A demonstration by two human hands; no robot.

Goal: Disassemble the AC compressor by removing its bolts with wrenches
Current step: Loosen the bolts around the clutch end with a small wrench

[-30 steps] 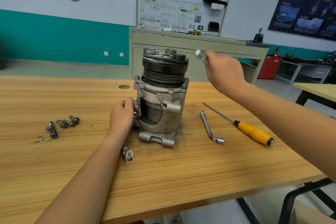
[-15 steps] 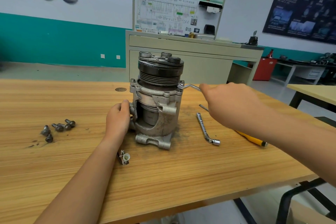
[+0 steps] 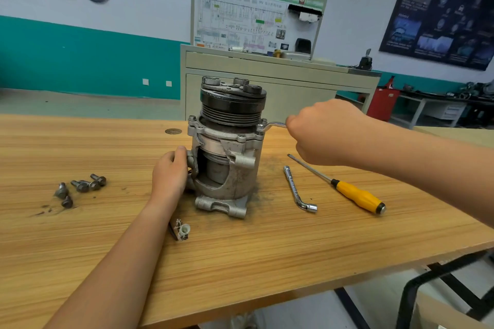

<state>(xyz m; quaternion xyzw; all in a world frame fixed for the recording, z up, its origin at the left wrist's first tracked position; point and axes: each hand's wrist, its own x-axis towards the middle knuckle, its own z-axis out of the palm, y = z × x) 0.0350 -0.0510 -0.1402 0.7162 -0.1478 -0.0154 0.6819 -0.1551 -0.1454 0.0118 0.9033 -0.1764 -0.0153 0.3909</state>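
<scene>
The grey AC compressor (image 3: 227, 147) stands upright on the wooden table (image 3: 240, 262), black pulley on top. My left hand (image 3: 169, 173) grips its lower left side. My right hand (image 3: 326, 131) grips a silver wrench (image 3: 272, 125) whose head sits on a bolt at the right of the compressor's flange. Most of the wrench handle is hidden in my fist. Several removed bolts (image 3: 80, 188) lie on the table to the left.
An L-shaped socket wrench (image 3: 298, 191) and a yellow-handled screwdriver (image 3: 352, 192) lie right of the compressor. A small white connector (image 3: 181, 230) lies near my left forearm. A grey cabinet (image 3: 267, 72) stands behind the table. The table's front edge runs close below.
My right hand came down from above the pulley with the wrench and set its head on the right flange bolt. My left hand stayed on the compressor.
</scene>
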